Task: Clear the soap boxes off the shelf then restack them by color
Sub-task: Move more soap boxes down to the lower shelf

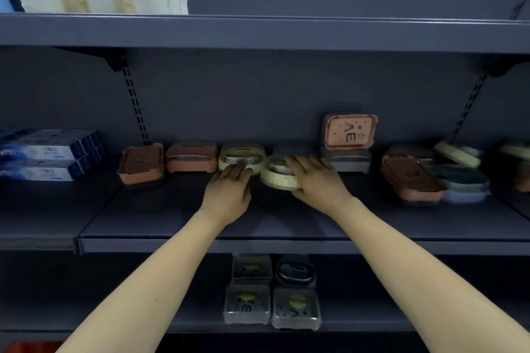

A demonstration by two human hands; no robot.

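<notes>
On the middle shelf, the right hand grips a tilted cream soap box, fingers curled over its top. Just left, the left hand rests straight fingers on another cream soap box, not gripping.

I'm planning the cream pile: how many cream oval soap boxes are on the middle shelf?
4 visible: one under the left hand, one gripped by the right hand, two at far right; others may be hidden.
</notes>
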